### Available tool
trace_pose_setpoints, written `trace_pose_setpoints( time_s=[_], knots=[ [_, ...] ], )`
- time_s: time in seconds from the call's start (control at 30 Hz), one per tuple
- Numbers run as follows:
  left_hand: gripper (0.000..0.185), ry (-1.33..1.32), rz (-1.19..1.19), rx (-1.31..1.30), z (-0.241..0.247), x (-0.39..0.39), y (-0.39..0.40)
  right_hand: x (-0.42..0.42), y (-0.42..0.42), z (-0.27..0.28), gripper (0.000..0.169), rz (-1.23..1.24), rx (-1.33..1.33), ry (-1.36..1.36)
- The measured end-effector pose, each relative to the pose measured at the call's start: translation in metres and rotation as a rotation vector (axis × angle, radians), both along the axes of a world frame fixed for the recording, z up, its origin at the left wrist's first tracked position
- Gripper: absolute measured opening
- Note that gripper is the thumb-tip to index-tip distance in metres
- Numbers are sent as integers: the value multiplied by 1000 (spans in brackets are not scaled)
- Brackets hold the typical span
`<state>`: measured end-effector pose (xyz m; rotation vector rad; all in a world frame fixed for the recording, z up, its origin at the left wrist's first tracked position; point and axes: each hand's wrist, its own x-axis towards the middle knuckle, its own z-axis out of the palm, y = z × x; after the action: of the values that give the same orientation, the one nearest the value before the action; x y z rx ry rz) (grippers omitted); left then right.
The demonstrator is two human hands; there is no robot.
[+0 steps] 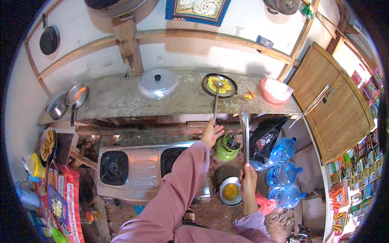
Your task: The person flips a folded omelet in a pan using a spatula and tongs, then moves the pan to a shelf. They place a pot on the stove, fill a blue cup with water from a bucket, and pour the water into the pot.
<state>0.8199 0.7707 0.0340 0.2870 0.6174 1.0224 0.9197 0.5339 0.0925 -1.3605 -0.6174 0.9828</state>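
On the concrete ledge [118, 100] sits a dark frying pan [234, 91] with a yellow omelette [225, 87] in it. The bowl of a long metal ladle [216, 103] rests on the omelette. My left hand [210, 133] has the end of the ladle's handle at thumb and palm, its other fingers spread. Lower and to the right, my right hand [249, 179] grips a long metal spatula [246, 136], upright in view with its far end blurred. A white enamel plate or bowl with yellow-orange contents [231, 192] is beside my right wrist.
A two-burner stove [144, 165] lies under my left arm. A green gas cylinder [226, 148] and blue water bottles [282, 179] stand to the right. Along the ledge are a domed lid [159, 86], a saucepan [76, 94], small orange packets [249, 94] and a pink basin [275, 97].
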Motion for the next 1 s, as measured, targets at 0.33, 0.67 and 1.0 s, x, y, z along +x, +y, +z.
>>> trace_pose_setpoints(
  time_s=[0.33, 0.67, 1.0],
  knots=[
    [78, -107, -27, -41, -3, -21, -1, -40, 75, 24, 40, 6, 77, -626],
    [52, 23, -94, 264, 81, -48, -48, -76, 153, 30, 41, 219, 213, -990],
    [41, 298, 181, 240, 79, -145, -82, -30, 255, -35, 61, 46, -214, -936]
  ],
)
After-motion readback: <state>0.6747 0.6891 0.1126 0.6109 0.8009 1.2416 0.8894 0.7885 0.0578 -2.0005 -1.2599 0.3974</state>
